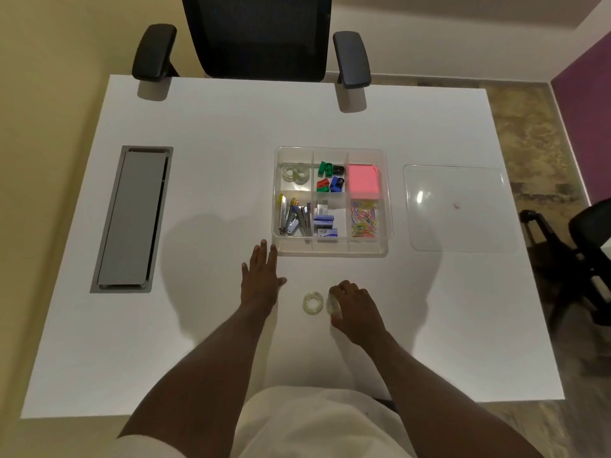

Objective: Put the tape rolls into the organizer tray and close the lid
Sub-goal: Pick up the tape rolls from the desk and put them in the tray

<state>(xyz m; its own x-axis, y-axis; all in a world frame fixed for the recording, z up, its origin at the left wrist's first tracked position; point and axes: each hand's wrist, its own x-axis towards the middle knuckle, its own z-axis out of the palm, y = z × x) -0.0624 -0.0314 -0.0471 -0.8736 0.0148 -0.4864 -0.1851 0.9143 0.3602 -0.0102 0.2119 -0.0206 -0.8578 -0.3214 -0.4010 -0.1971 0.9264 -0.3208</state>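
Note:
A clear organizer tray (330, 251) with six compartments sits mid-table. Its far-left compartment holds two clear tape rolls (295, 173). Another clear tape roll (312, 303) lies flat on the white table in front of the tray. My right hand (355, 310) is just right of it, fingers curled around a further tape roll (333, 305) held on edge. My left hand (261, 276) rests flat on the table, fingers spread, near the tray's front-left corner. The clear lid (459, 209) lies flat to the right of the tray.
The tray's other compartments hold sharpeners (330, 177), pink sticky notes (363, 181), staplers (294, 218), staple boxes (325, 223) and paper clips (363, 219). A grey cable hatch (132, 219) is set into the table's left side. A black office chair (258, 38) stands at the far edge.

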